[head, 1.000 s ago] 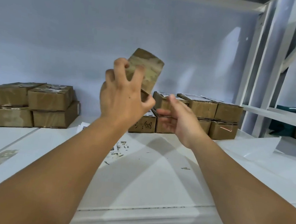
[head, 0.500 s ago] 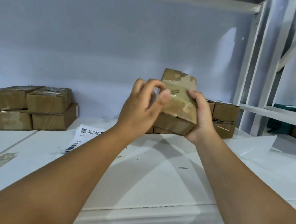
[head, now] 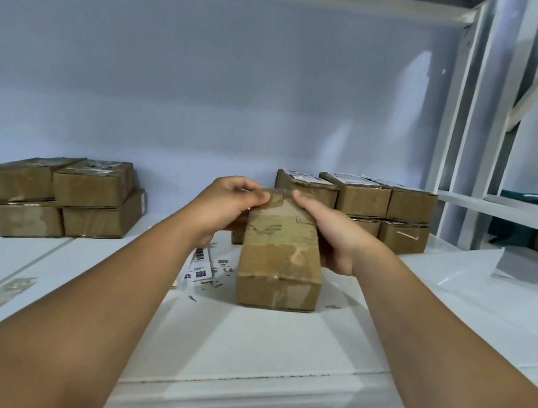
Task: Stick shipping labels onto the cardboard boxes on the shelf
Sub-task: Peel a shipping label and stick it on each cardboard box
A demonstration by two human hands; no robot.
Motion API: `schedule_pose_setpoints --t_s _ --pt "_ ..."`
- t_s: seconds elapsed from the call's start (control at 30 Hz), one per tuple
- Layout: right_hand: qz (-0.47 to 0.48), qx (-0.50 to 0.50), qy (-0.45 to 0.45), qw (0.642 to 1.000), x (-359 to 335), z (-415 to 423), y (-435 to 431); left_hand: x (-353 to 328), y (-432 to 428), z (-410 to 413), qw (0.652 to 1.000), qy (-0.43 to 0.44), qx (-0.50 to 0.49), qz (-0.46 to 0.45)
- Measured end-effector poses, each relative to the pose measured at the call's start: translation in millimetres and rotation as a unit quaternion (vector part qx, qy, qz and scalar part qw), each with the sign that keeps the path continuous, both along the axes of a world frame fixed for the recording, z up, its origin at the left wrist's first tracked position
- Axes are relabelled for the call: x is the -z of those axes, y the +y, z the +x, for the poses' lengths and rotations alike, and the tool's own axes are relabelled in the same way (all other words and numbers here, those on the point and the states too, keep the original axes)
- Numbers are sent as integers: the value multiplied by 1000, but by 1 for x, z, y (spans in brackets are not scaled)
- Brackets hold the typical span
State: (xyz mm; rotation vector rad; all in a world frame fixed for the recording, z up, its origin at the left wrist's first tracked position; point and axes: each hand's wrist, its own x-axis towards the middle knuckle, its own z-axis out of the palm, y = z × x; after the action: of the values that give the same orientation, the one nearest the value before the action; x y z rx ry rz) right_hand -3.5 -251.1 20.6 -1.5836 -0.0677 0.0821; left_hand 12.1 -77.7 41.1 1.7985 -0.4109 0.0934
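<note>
White shelf board (head: 247, 349), my taped cardboard box (head: 280, 264) sitting on it; left hand (head: 224, 206) curls over its far left corner, right hand (head: 334, 233) grips the right side, with label sheets (head: 201, 263) just left.

Box (head: 279, 270): brown cardboard, matt, edges scuffed and a little soft. Clear tape (head: 275, 227) over the top and down the front seam; glossy, wrinkled, shining in patches.

Left stack (head: 61, 197): same brown cardboard, with creased shiny tape on the top faces.

Right stack (head: 356, 202): cardboard. White paper labels (head: 345, 177) on top, matt, printed black.

Shelf (head: 247, 343): white, smooth, slight sheen; painted or laminated, cannot tell. Dull streaky patch (head: 0, 289) near the left edge.

Label sheets (head: 201, 264): thin white paper, black print, matt.

Uprights (head: 449, 122): white, smooth, look like painted metal.

Back wall (head: 207, 82): pale, flat, matt.

White sheet (head: 471, 276) at right: thin, glossy, one corner lifted.
</note>
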Motion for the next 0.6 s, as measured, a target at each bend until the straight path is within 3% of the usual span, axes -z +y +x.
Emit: schedule_pose_setpoints --t_s 0.1,0.13,0.17,0.23,0.3,0.47,0.6 --pt "-29 16 9 999 2 -2 0 0 5 3 996 -34 -25 78" --pt "-38 20 7 999 2 -2 0 -1 9 7 984 -79 -69 145" --pt "-45 23 4 999 3 -2 0 -2 14 11 945 -142 -135 261" --pt "-63 27 -11 998 4 -1 1 -5 28 15 819 -225 -242 468" --pt "-82 32 -25 996 6 1 2 -9 45 16 757 -165 -255 579" --pt "-122 40 -37 991 7 4 3 -9 69 14 712 61 -150 683" --pt "-135 28 -55 989 4 -2 4 -2 79 25 718 62 -128 681"
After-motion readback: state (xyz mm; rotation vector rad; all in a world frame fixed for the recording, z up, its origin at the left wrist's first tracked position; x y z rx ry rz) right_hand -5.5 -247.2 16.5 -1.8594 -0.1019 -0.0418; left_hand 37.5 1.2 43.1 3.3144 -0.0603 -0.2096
